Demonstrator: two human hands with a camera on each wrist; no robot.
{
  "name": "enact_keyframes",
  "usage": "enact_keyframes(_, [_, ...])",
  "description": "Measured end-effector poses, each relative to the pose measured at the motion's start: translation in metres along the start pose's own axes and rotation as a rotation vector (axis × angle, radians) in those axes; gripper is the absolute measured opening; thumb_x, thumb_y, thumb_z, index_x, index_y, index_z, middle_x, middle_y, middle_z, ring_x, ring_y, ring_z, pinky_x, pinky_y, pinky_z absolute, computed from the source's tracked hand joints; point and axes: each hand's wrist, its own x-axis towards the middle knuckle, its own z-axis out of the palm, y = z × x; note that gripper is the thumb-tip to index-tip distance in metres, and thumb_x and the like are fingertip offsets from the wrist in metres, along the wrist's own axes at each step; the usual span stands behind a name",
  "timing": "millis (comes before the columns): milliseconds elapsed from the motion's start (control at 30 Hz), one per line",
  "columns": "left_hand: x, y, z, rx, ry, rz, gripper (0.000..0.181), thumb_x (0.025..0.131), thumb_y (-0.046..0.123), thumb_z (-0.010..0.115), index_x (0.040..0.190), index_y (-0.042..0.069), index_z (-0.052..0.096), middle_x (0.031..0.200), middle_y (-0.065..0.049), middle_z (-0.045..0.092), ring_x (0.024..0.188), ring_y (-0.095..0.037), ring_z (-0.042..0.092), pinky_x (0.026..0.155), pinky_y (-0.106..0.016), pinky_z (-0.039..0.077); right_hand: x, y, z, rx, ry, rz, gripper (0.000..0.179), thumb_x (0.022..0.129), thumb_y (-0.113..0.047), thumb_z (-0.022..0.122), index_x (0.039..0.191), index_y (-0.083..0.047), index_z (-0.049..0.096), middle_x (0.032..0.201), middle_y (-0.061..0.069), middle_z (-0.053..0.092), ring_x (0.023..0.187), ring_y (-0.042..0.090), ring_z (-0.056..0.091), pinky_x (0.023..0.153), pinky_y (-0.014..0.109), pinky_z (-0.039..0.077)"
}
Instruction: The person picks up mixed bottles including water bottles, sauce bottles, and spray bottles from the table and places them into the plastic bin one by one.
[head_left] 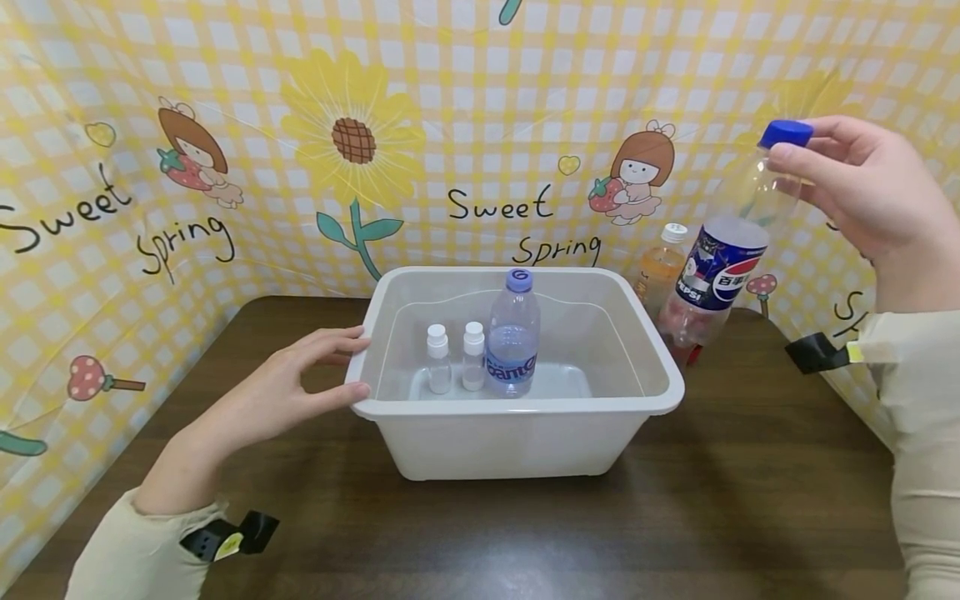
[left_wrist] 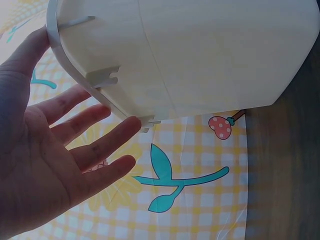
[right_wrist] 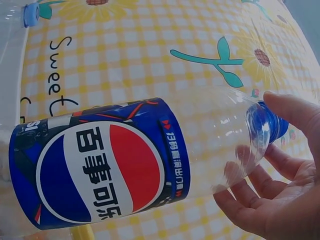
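My right hand [head_left: 873, 179] pinches a clear Pepsi bottle [head_left: 723, 250] by its blue cap, holding it tilted beside the bin's right end. In the right wrist view the bottle's label [right_wrist: 105, 165] faces the camera, and the thumb and fingers are around the cap and neck. My left hand [head_left: 277, 392] touches the left rim of a pale grey plastic bin [head_left: 517, 406], its fingers fairly straight in the left wrist view. Inside the bin stand a purple-capped water bottle [head_left: 513, 350] and two small white-capped bottles, one left [head_left: 438, 367] and one right [head_left: 473, 362].
Behind the Pepsi bottle stands an orange-drink bottle [head_left: 660, 262] with a white cap, partly hidden. Something small and red [head_left: 695, 356] shows near its base. The bin rests on a dark wooden table [head_left: 480, 533], with a yellow checked cloth [head_left: 465, 108] hanging behind and at the sides.
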Motion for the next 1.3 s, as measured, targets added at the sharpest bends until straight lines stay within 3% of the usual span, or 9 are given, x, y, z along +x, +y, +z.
enact_keyframes(300, [0.001,0.005,-0.004,0.011,-0.010,0.012,0.056,0.085,0.040,0.066,0.133,0.015,0.051,0.144,-0.004,0.044,0.130,-0.027,0.044,0.100,-0.051,0.039,0.006,-0.009,0.007,-0.042,0.024,0.004,0.015,0.086,0.002,0.062,0.099,-0.004,0.063,0.093,0.002,0.067,0.078,0.012,0.059,0.069,0.016,0.047])
enact_keyframes(567, [0.002,0.006,-0.005,0.067,-0.016,0.040,0.053,0.085,0.042,0.065,0.131,0.017,0.052,0.140,-0.003,0.048,0.132,-0.028,0.042,0.101,-0.051,0.038,0.009,-0.015,0.013,-0.105,0.060,0.037,0.018,0.083,-0.005,0.067,0.101,-0.007,0.063,0.093,-0.001,0.066,0.075,0.013,0.055,0.073,0.016,0.044])
enact_keyframes(800, [0.003,0.006,-0.005,0.089,-0.018,0.059,0.053,0.086,0.042,0.064,0.131,0.016,0.052,0.139,-0.003,0.048,0.131,-0.028,0.042,0.102,-0.052,0.038,0.013,-0.019,0.019,-0.057,0.053,0.029,0.017,0.082,-0.001,0.068,0.099,-0.004,0.064,0.087,0.002,0.068,0.068,0.015,0.055,0.067,0.017,0.046])
enact_keyframes(1000, [0.004,0.007,-0.007,0.109,-0.016,0.062,0.056,0.085,0.043,0.065,0.132,0.014,0.052,0.139,-0.005,0.047,0.130,-0.029,0.043,0.101,-0.052,0.037,0.019,-0.023,0.025,-0.036,0.041,0.051,0.018,0.083,-0.001,0.067,0.100,-0.004,0.063,0.090,0.003,0.067,0.072,0.015,0.056,0.061,0.019,0.046])
enact_keyframes(1300, [0.006,0.011,-0.009,0.134,-0.020,0.054,0.059,0.084,0.045,0.065,0.131,0.012,0.053,0.137,-0.009,0.051,0.129,-0.031,0.044,0.101,-0.053,0.038,0.030,-0.028,0.039,-0.119,0.031,0.074,0.023,0.080,-0.009,0.072,0.101,-0.008,0.063,0.093,-0.002,0.068,0.083,0.012,0.060,0.060,0.018,0.041])
